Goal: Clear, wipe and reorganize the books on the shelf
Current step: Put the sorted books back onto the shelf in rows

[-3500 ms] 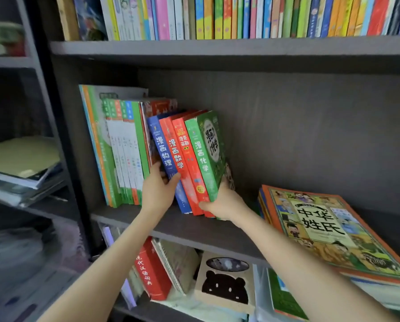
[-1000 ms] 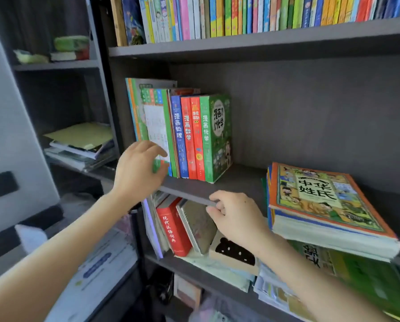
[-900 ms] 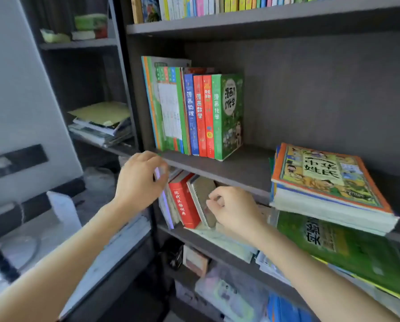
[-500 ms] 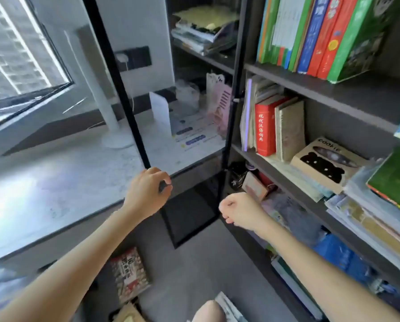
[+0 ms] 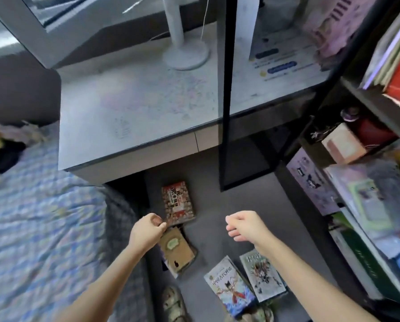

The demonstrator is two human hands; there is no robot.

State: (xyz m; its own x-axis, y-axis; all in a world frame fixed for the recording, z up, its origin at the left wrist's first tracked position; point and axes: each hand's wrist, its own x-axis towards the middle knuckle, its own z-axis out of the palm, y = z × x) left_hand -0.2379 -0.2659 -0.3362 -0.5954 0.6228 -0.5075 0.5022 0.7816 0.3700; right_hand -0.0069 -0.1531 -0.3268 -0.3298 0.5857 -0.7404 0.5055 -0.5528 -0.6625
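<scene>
Since the frame half a second earlier, the view has been tipped down from the shelf, now at the right edge, to the floor, and both hands have been lowered towards it.

Four books are seen lying flat on the floor: a red-patterned book at centre, a brown book just below it, and two illustrated books side by side at lower centre. A desk fills the upper middle of the frame and a bed the left.

The left hand is shown with fingers loosely curled and thumb close to them, nothing being held. The right hand is likewise loosely curled and empty.

The red-patterned book lies just up and to the right of the left fingertips, its long axis running up and down the frame with a slight tilt; the brown book lies just to their lower right, partly covered by the hand. The left hand is judged the nearer to both, and the illustrated pair is nearer to the right forearm. The height of the hands above the floor cannot be told.
</scene>
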